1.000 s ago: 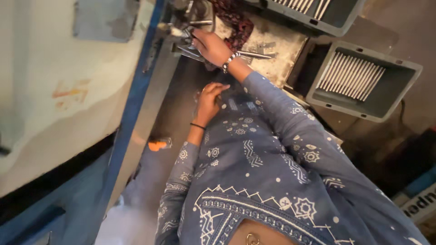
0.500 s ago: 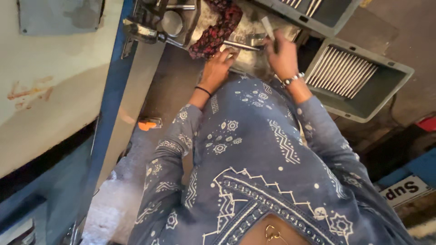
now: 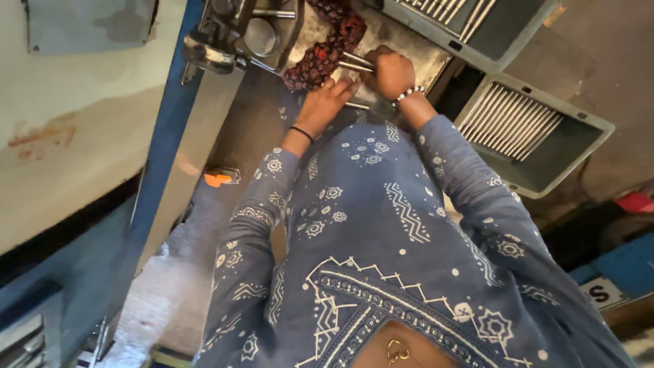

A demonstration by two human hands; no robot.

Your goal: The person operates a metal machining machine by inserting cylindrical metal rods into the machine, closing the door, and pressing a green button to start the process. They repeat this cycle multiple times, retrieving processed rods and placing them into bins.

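- Head view, top centre: my right hand [image 3: 390, 70] is closed in a fist round a few metal rods [image 3: 355, 63], over the steel plate [image 3: 417, 54]
- My left hand [image 3: 325, 103] lies flat, fingers together, against the dark red cloth [image 3: 320, 58]
- Grey trays [image 3: 545, 153] of rods sit at upper right; the machine head [image 3: 235, 37] at upper left
- I judge I'm gathering rods; next calls for a firm, level grip

A blue tunic [image 3: 381, 225] with white geometric print, long sleeves, a black wristband [image 3: 300, 133], a beaded bracelet [image 3: 407, 95].
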